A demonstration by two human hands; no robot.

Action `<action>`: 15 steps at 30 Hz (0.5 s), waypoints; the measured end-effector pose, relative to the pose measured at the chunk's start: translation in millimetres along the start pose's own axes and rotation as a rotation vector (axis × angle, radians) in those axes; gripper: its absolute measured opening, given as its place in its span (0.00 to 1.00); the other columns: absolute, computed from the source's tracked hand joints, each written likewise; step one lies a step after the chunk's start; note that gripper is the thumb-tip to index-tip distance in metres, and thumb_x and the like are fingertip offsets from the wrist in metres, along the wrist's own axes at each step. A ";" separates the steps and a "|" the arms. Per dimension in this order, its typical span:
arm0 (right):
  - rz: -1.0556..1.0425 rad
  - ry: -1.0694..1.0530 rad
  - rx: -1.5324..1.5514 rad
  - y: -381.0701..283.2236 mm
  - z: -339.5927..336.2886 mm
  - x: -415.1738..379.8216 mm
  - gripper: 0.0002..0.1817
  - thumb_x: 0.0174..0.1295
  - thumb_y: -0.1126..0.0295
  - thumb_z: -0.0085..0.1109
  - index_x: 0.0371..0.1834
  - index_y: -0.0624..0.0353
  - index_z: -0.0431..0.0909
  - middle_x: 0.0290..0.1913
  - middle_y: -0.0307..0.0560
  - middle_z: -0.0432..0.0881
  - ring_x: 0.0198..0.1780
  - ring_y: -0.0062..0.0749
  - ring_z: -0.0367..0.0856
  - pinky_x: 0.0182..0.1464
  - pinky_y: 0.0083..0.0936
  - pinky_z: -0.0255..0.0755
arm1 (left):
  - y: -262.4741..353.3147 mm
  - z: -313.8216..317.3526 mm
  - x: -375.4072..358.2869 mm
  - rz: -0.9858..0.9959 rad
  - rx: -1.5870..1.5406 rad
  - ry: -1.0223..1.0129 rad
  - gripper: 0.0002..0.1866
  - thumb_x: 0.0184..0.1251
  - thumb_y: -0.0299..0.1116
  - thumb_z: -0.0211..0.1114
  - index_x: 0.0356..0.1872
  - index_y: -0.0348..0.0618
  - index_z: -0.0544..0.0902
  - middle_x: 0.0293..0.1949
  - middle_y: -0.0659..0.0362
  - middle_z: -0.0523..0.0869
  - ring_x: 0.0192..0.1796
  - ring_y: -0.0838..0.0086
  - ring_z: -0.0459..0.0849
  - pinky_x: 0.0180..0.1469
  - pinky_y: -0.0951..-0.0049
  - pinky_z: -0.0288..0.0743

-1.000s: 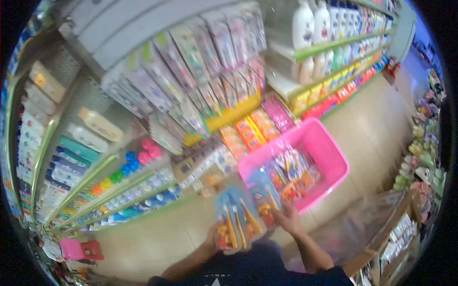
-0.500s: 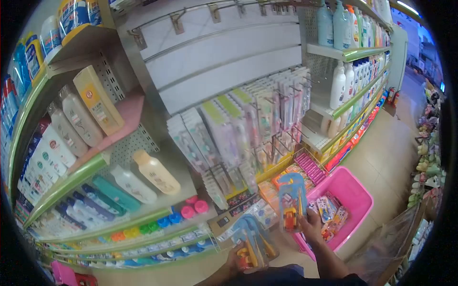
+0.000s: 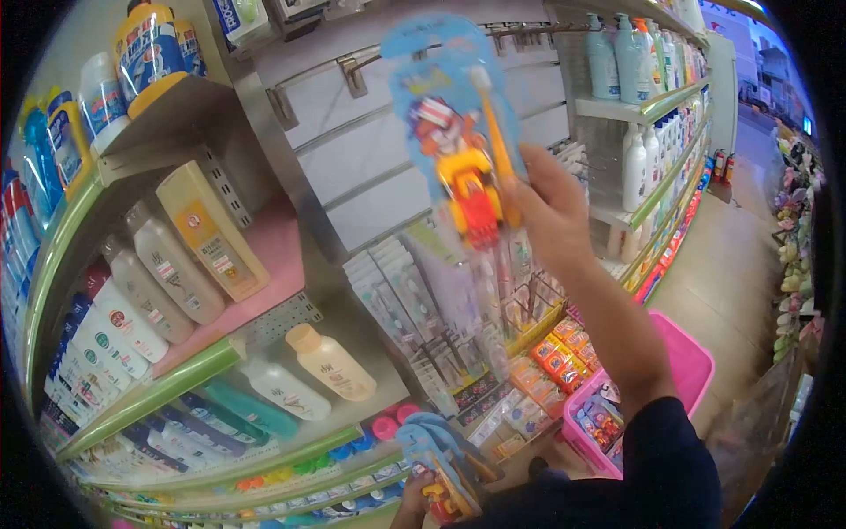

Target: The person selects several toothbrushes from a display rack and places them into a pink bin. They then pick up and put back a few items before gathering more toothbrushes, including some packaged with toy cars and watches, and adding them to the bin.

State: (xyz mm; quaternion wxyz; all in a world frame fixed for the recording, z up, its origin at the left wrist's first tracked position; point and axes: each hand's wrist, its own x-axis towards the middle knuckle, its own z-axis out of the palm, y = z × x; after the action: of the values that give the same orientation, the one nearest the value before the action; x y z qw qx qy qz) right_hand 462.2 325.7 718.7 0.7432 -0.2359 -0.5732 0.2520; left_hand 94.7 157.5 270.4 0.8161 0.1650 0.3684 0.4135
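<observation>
My right hand (image 3: 555,207) is raised, gripping a blue carded toothbrush pack (image 3: 445,132) by its right edge. An orange toothbrush and a red and yellow toy car show on the card. The card's top overlaps the row of metal hooks (image 3: 355,78) on the white slatted panel. Low in the view, my left hand (image 3: 412,495) is closed around several similar toothbrush packs (image 3: 432,450), fanned together. Other hanging packs (image 3: 383,286) fill the lower hooks behind the raised card.
A pink basket (image 3: 696,353) with more colourful packs stands on the floor at right, partly behind my arm. Shelves of bottles (image 3: 211,234) flank the panel on the left, and another bottle shelf (image 3: 608,108) runs along the right. Orange packets (image 3: 560,357) lie below the hooks.
My right hand has lifted its toothbrush pack from beside the basket up to the upper hooks. My left hand still holds its packs low down; the view has shifted slightly.
</observation>
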 end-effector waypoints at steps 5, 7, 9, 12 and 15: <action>0.094 -0.093 0.152 2.9 23.5 46.3 0.26 0.65 0.68 0.60 0.63 0.71 0.66 0.43 0.46 0.82 0.42 0.21 0.79 0.42 0.22 0.74 | -15.0 19.7 -26.4 0.133 -0.121 0.067 0.22 0.61 0.40 0.63 0.54 0.42 0.75 0.48 0.51 0.82 0.49 0.62 0.83 0.54 0.59 0.78; 0.051 -0.136 0.224 14.2 26.9 56.1 0.26 0.65 0.68 0.60 0.62 0.71 0.67 0.42 0.47 0.82 0.41 0.21 0.78 0.42 0.22 0.74 | -17.8 24.8 -37.0 0.173 -0.151 0.088 0.22 0.61 0.42 0.62 0.54 0.42 0.76 0.48 0.51 0.82 0.50 0.62 0.82 0.54 0.59 0.77; 0.038 -0.154 0.254 23.5 28.6 58.1 0.26 0.65 0.68 0.60 0.62 0.71 0.68 0.42 0.46 0.81 0.40 0.20 0.78 0.41 0.22 0.74 | -22.1 27.9 -46.4 0.207 -0.180 0.110 0.23 0.61 0.44 0.62 0.54 0.43 0.76 0.49 0.50 0.82 0.51 0.62 0.82 0.55 0.59 0.77; 0.036 -0.121 0.241 34.4 28.6 60.2 0.25 0.64 0.67 0.60 0.61 0.70 0.69 0.41 0.45 0.81 0.39 0.19 0.78 0.40 0.21 0.74 | -25.0 32.2 -53.5 0.246 -0.209 0.126 0.24 0.61 0.47 0.62 0.54 0.44 0.77 0.49 0.50 0.82 0.52 0.61 0.82 0.55 0.58 0.76; 0.056 -0.102 0.210 47.9 29.8 59.8 0.24 0.66 0.69 0.58 0.61 0.69 0.69 0.41 0.44 0.82 0.40 0.18 0.78 0.41 0.20 0.74 | -26.6 35.0 -60.7 0.273 -0.234 0.118 0.25 0.61 0.50 0.62 0.54 0.44 0.78 0.50 0.50 0.82 0.53 0.61 0.81 0.56 0.58 0.76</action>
State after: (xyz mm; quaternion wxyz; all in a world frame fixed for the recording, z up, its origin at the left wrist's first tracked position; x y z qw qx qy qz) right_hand 441.2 402.6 738.9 0.7263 -0.1597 -0.5739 0.3428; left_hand 111.7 94.4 306.9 0.7431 0.0926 0.3393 0.5693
